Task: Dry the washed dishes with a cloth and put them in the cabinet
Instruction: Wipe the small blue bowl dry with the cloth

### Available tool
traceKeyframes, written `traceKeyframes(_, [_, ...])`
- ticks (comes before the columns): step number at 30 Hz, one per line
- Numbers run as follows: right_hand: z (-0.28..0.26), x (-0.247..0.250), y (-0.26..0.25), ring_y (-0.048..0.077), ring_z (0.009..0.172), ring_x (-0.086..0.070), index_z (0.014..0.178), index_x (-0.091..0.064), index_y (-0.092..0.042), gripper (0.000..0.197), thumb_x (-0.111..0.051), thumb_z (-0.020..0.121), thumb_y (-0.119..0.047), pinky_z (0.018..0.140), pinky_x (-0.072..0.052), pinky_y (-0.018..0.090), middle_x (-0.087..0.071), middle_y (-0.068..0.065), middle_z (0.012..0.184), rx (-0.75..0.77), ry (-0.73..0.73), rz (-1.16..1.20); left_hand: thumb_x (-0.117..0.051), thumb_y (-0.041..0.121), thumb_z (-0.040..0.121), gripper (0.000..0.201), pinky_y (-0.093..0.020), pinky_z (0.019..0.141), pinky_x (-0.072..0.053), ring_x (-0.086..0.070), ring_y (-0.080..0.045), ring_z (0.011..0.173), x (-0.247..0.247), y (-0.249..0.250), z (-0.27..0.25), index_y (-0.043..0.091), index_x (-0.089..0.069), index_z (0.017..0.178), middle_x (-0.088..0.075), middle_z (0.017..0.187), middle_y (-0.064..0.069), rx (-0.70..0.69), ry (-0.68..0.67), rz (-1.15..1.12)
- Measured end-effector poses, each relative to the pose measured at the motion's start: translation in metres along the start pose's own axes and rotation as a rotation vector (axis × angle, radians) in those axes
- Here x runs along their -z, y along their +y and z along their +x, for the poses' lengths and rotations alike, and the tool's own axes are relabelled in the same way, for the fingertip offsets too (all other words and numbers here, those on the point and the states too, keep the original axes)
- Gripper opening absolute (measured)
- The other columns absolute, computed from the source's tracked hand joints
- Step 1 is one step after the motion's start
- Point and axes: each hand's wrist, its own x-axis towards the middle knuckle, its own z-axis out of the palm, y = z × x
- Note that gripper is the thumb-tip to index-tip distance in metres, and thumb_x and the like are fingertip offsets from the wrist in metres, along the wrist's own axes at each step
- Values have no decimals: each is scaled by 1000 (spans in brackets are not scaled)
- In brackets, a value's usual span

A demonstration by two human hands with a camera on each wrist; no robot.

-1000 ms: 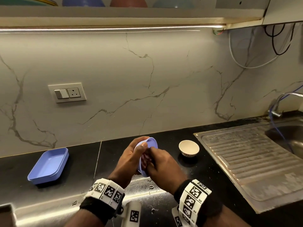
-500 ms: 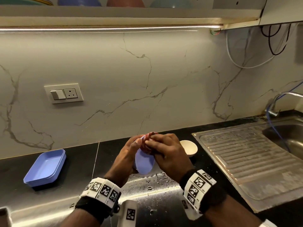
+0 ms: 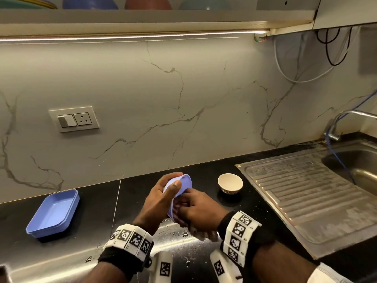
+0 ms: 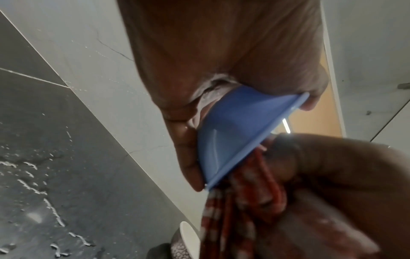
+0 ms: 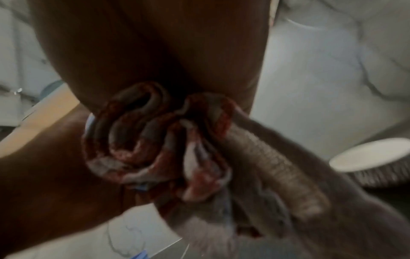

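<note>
My left hand (image 3: 163, 193) grips a small blue bowl (image 3: 186, 181) on its side above the black counter, fingers behind it and thumb on its outer wall. In the left wrist view the blue bowl (image 4: 235, 133) sits against the palm, its rim facing the other hand. My right hand (image 3: 195, 209) holds a bunched red and white checked cloth (image 3: 179, 211) against the bowl's open side. In the right wrist view the cloth (image 5: 155, 140) is crumpled under the curled fingers. The bowl's inside is hidden.
A blue rectangular tray (image 3: 54, 212) lies on the counter at the left. A small white cup (image 3: 230, 183) stands right of my hands. The steel drainboard (image 3: 306, 197), sink and tap are at the right. Water drops lie on the counter (image 3: 183, 237). Bowls sit on the shelf (image 3: 142, 17) above.
The bowl has been turned in my left hand, and my right hand with the cloth has moved from the bowl's top edge down to its lower open side.
</note>
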Motion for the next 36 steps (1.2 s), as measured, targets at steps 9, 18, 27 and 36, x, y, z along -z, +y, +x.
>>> traceKeyframes(9, [0,-2,10,14,98,-69,109,-67,-32,32,-65,87,-8,85,-60,42,-72,-4,102,49,469,434,-50,50,89,49,-48,80,-60,-70,-30,108,-5,7,-10,23,-57,129,-69,122,-11,90,-45,-160])
traceKeyframes(18, [-11,1,-14,25,94,-69,101,-71,-17,26,-56,84,-7,87,-58,42,-72,10,97,88,112,781,-72,84,52,91,-55,76,-60,-67,-40,111,-5,11,-18,30,-64,126,-69,123,-15,280,-184,-306])
traceKeyframes(27, [-10,1,-19,24,100,-70,112,-67,-17,23,-57,93,-9,83,-58,33,-72,7,104,156,317,761,-37,72,88,76,-56,88,-57,-67,-39,112,-9,18,-20,14,-58,132,-69,124,-18,384,-76,-338])
traceKeyframes(36, [-18,5,-12,22,74,-70,101,-66,-14,28,-67,79,4,67,-58,33,-71,8,86,224,4,447,-40,64,92,72,-43,78,-59,-72,-37,98,-6,19,-20,5,-64,125,-72,109,-27,406,58,-266])
